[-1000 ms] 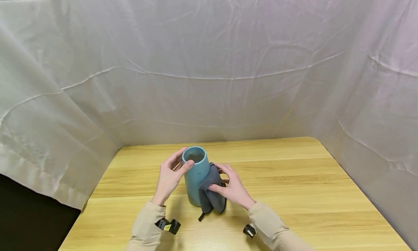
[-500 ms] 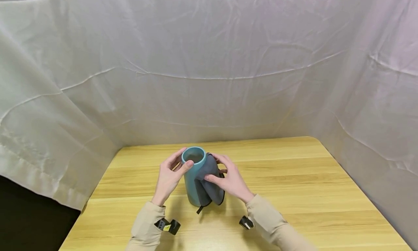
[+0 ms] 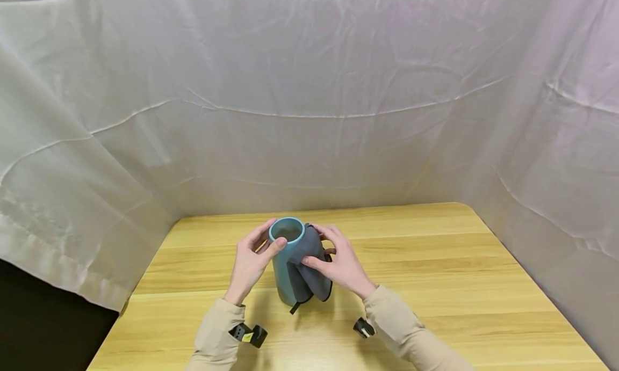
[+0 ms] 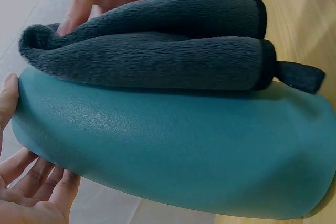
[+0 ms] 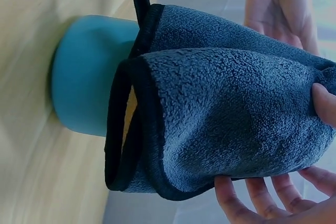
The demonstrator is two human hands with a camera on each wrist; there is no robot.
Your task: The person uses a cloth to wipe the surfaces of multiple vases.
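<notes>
A tall teal vase (image 3: 282, 274) stands upright on the wooden table, its round mouth facing up. My left hand (image 3: 251, 261) grips it near the rim, thumb on the near side and fingers round the left. In my right hand (image 3: 343, 261) is a dark grey cloth (image 3: 309, 269) with black edging and a small loop, pressed to the vase's right side. The left wrist view shows the folded cloth (image 4: 157, 61) lying along the vase wall (image 4: 173, 135). Seen from the right wrist, the thumb and fingers hold the fuzzy cloth (image 5: 226, 114) from both sides.
The light wood table (image 3: 435, 285) extends to both sides of the vase. Pale fabric curtains (image 3: 309, 102) enclose it at the back and sides. A dark area (image 3: 43, 317) shows at the lower left. Small black cameras (image 3: 249, 333) sit at both wrists.
My right hand has slid the cloth up the vase's right side, closer to the rim, and then shifted only slightly. The left hand and the vase have stayed in place.
</notes>
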